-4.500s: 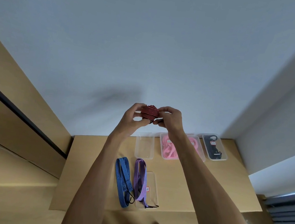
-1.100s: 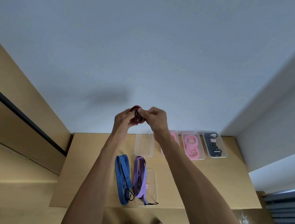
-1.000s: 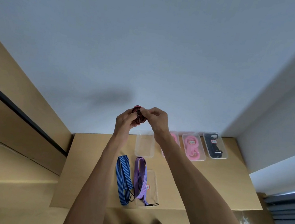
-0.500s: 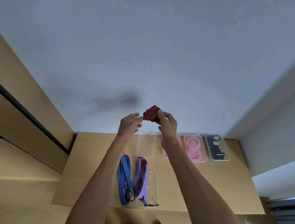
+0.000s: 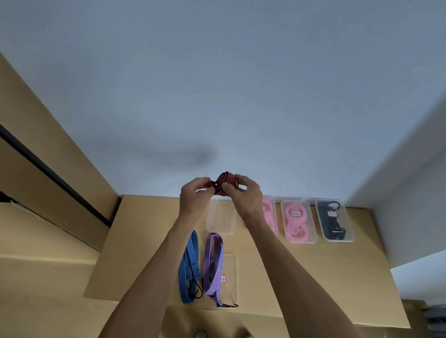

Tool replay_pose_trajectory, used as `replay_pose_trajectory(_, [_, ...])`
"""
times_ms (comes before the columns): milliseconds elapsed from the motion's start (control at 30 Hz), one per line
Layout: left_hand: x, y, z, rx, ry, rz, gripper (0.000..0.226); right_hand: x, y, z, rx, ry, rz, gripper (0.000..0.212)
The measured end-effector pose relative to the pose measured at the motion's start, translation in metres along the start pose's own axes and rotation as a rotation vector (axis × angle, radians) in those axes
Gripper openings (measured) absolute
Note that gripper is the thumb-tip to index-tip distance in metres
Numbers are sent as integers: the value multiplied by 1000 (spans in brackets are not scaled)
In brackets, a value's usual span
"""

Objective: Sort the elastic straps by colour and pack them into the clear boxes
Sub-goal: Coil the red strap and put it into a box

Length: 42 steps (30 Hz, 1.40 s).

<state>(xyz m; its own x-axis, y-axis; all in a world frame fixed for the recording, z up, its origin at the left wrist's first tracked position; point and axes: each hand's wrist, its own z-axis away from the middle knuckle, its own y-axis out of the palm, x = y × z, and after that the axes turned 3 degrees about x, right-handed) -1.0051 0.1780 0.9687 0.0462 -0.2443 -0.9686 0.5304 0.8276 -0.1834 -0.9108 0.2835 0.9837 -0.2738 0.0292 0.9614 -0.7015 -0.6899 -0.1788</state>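
Both hands, left and right, pinching coiled red strap between them, above empty clear box

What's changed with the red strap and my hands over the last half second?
The left hand, which had let go, has closed back in and pinches the rolled red strap again beside the right hand. The right hand's grip stayed. The empty clear box, blue strap and purple strap lie as before.

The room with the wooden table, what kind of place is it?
Probably a plain indoor workroom set up for sorting. A bare wooden table stands against a blank white wall, with labelled clear boxes in a row and loose straps laid out.
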Motion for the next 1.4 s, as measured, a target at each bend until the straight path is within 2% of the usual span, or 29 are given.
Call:
replay_pose_trajectory(167, [27,0,5,-110,-71,-166,22,-32,13,-2,17,71,170,55])
replay_pose_trajectory(333, [66,10,-12,-75,-174,-244,17,-65,29,-12,21,167,202,52])
replay_pose_trajectory(433, [90,15,-30,-35,-207,-291,20,-80,40,-26,12,210,233,58])
replay_pose_trajectory(600, [125,15,-64,53,-145,-410,24,-101,63,-51,-24,239,261,61])
replay_pose_trajectory(767, [145,20,-95,76,-110,-454,25,-115,73,-75,-55,267,316,61])
replay_pose_trajectory(900, [155,30,-116,89,-120,-453,31,-126,77,-98,-88,255,357,48])
replay_pose_trajectory(1033, [166,40,-131,90,-130,-422,35,-141,80,-120,-152,155,541,38])
replay_pose_trajectory(1133, [175,45,-138,114,-109,-440,34,-157,79,-134,-100,135,661,34])
replay_pose_trajectory(1300, [181,48,-146,149,16,-638,32,-177,77,-144,-58,80,777,28])
replay_pose_trajectory(1400, [183,49,-145,134,129,-820,23,-185,75,-145,-10,41,883,34])
